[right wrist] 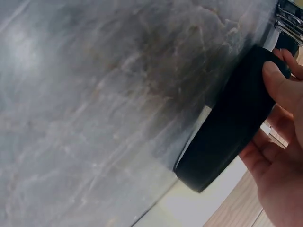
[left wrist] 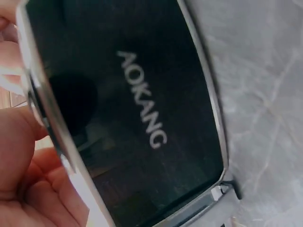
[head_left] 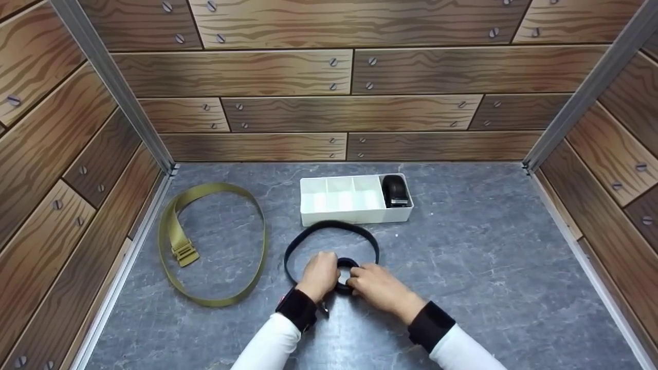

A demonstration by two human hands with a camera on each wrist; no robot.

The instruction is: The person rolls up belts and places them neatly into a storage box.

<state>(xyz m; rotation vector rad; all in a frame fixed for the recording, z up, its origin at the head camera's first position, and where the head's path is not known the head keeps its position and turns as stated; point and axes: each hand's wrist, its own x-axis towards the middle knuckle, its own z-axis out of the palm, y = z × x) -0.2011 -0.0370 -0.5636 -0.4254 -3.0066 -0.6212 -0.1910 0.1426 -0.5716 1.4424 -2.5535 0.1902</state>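
Fingers curled, the left hand [head_left: 320, 274] and right hand [head_left: 379, 285] pinched the coiled part of the black belt [head_left: 347, 261] from opposite sides, apparently to stop it unwinding, the rest looping beyond them towards the divided white tray [head_left: 367, 216], with the olive webbing belt [head_left: 178, 234] lying left of both.

"AOKANG", pale capital letters [left wrist: 142, 100], slanting across the dark face of a silver-rimmed belt buckle [left wrist: 165, 90]

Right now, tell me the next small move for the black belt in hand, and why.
I'd probably wind more of the black belt onto its coil: the left hand and right hand grip the coil, while the rest lies looped, unrolled, near the white tray.
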